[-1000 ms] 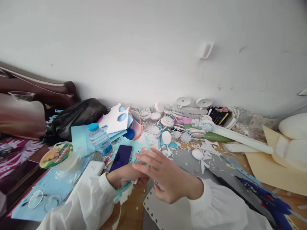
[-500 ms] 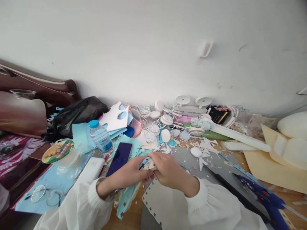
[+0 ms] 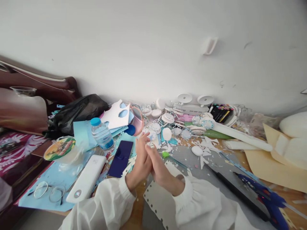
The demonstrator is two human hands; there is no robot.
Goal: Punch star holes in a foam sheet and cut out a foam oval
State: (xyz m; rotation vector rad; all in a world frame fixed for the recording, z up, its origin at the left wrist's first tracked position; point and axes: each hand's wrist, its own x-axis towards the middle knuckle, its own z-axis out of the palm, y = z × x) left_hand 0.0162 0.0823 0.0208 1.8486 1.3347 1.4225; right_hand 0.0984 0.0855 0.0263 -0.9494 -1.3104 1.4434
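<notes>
In the middle of the head view, my left hand [image 3: 141, 163] and my right hand [image 3: 161, 171] meet palm to palm above the table. The fingers of both are stretched out and point away from me. Whatever may lie between the palms is hidden. Below them lies a pale paper sheet [image 3: 159, 198] with small flower-shaped holes along its edge, on a grey mat [image 3: 187, 156]. A dark phone [image 3: 120, 159] lies just left of my left hand. Beyond my right hand is a small bright green piece [image 3: 165, 154].
A water bottle [image 3: 102, 135], a white power bank [image 3: 86, 179] and glasses [image 3: 49, 191] are at left. Decorated white discs [image 3: 168, 118] and markers [image 3: 222, 113] crowd the back. At right lie a black pen-like tool [image 3: 237, 191] and a blue glue gun [image 3: 266, 195].
My hands held a pale, patterned piece with a blue part between their fingers; it no longer shows there. The fingers have straightened and the palms have come together. The view has shifted slightly.
</notes>
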